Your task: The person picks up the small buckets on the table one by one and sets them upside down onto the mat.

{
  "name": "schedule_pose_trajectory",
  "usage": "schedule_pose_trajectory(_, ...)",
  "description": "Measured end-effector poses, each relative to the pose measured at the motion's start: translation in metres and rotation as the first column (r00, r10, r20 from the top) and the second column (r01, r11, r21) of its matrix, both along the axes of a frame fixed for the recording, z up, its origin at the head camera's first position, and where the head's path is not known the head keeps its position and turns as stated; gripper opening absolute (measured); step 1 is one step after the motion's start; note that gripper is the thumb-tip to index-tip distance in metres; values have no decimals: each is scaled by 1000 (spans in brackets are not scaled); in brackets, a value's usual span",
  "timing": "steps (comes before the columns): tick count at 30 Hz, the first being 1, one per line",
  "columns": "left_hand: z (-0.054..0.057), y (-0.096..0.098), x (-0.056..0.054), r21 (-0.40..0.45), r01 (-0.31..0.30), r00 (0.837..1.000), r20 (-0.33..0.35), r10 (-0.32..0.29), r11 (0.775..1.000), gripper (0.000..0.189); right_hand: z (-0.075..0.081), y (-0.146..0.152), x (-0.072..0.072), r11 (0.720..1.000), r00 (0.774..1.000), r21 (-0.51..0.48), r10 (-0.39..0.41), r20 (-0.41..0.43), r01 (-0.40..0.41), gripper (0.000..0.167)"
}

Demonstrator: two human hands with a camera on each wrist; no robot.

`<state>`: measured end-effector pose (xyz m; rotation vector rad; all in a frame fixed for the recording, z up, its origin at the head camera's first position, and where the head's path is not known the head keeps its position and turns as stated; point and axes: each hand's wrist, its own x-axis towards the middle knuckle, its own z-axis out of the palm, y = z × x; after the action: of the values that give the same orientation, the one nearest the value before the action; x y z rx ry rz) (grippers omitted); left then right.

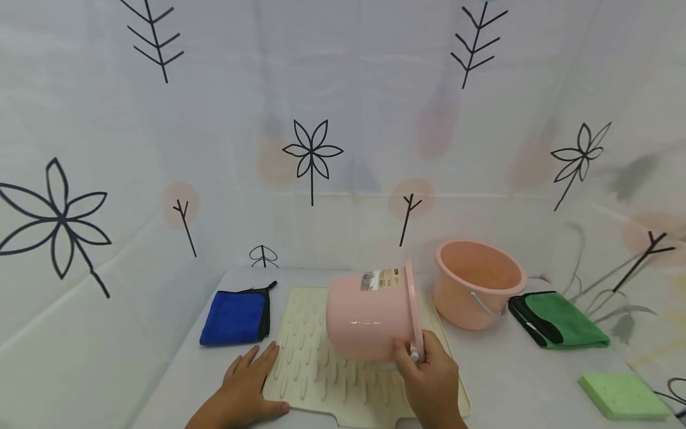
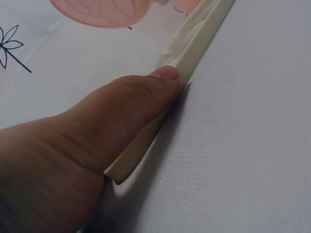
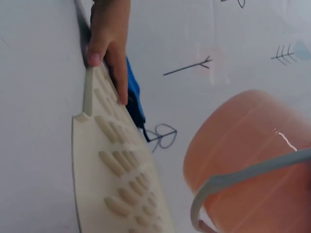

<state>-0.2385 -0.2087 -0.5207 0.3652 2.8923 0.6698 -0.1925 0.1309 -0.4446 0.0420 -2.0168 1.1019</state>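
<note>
A pink bucket (image 1: 370,316) is tipped on its side above a cream ridged draining board (image 1: 300,351), its rim facing right and a label on its upper side. My right hand (image 1: 431,381) grips the rim near the handle joint, thumb on the outer wall. In the right wrist view the grey handle (image 3: 252,170) crosses in front of the bucket. At the board's near left corner lies my left hand (image 1: 243,387), fingers extended along its left edge. The thumb (image 2: 146,92) touches the front edge in the left wrist view.
Behind to the right stands a second pink bucket (image 1: 471,307), upright. A folded blue cloth (image 1: 233,319) lies left of the board. A folded green cloth (image 1: 568,322) and a light green sponge (image 1: 624,396) are on the right. A patterned white curtain (image 1: 364,119) hangs behind.
</note>
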Motion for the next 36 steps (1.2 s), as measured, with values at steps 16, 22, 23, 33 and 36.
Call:
schedule_pose_trajectory(16, -2, -1, 2, 0, 5, 999, 35, -5, 1000, 126, -13, -6, 8, 962, 972, -271, 88, 218, -27, 14)
schedule_pose_trajectory(22, 1, 0, 1, 8, -7, 999, 45, 7, 1000, 125, -16, -3, 5, 905, 954, -417, 195, 230, -84, 14)
schedule_pose_trajectory(23, 2, 0, 1, 11, -13, 998, 57, 13, 1000, 123, -16, -2, 4, 890, 950, -445, 217, 226, -98, 14)
schedule_pose_trajectory(33, 35, 11, -8, 240, -106, 994, 20, 104, 965, 70, -18, -3, 1, 857, 939, -470, 311, 146, -210, 13)
schedule_pose_trajectory(36, 47, 21, -14, 333, -74, 993, -60, 99, 940, 67, -18, -2, 0, 847, 935, -485, 323, 145, -218, 13)
